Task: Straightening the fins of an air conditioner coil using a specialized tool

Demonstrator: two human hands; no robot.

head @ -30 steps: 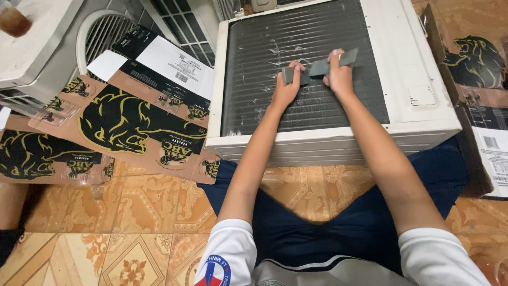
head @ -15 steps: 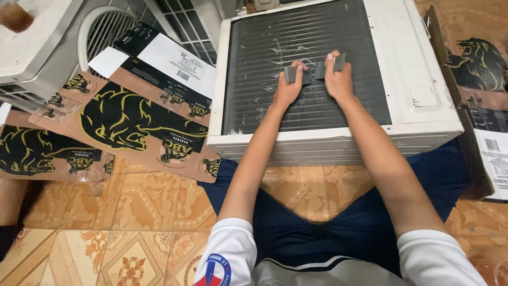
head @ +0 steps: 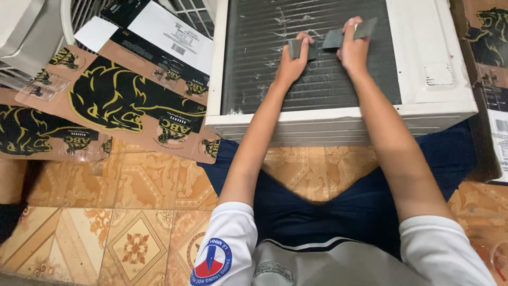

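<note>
A white air-conditioner unit (head: 428, 100) lies on the floor in front of me, its dark finned coil (head: 254, 63) facing up with scuffed, bent patches. My left hand (head: 291, 61) presses a small flat grey tool (head: 297, 48) against the fins. My right hand (head: 353, 46) grips a second flat grey comb-like tool (head: 365, 29), also on the fins, just right of the left hand. Both forearms reach out over my dark blue trousers.
Flattened brown cardboard (head: 121, 106) with black and yellow animal prints covers the patterned tile floor (head: 127, 233) at left. More printed cardboard (head: 484, 47) stands at the right. A white fan grille (head: 79, 16) and another white appliance (head: 24, 32) lie at the upper left.
Both hands have slid a little toward the far end of the coil with their tools. A hand seen at the upper left edge earlier is out of view now.
</note>
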